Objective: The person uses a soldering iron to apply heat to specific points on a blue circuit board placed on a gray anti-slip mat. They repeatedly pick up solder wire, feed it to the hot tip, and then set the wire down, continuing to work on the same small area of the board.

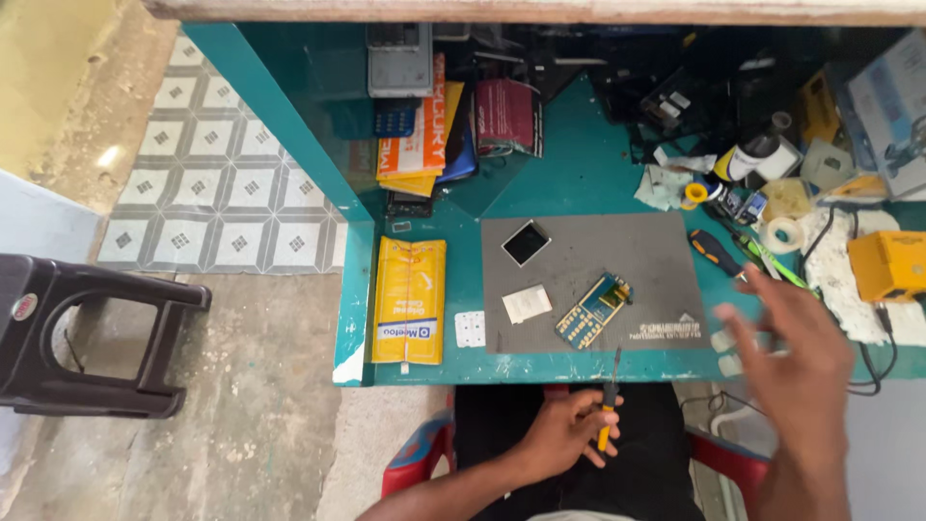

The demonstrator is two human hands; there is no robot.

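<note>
In the head view, the left hand [569, 429] is at 6 o'clock, low over the lap, with its fingers curled around a small screwdriver with a yellow handle and a dark thin shaft [609, 410]. The shaft points up, toward the edge of the teal-painted work table [579, 174].

The right hand [801, 362] is at 4 o'clock, raised over the right edge of the table. It is blurred, the fingers are spread apart, and it holds nothing.

On the table lies a grey rectangular rubber mat [637, 260]. At the centre of the picture, on the mat, lies a small blue and gold circuit board [592, 310], tilted. Just beside it at 9 o'clock is a white square piece [527, 304], and at 11 o'clock a small black square part with a light frame [526, 242]. Left of the mat lies a flat yellow packet [410, 301]. At 2 o'clock stand rolls of tape [783, 233] and a yellow box-shaped device [887, 265] with cables.

In my judgement, the open right hand could knock the small loose pieces near the table edge, because it is close above them. The screwdriver could also slip down, as only the curled fingers keep it.
</note>
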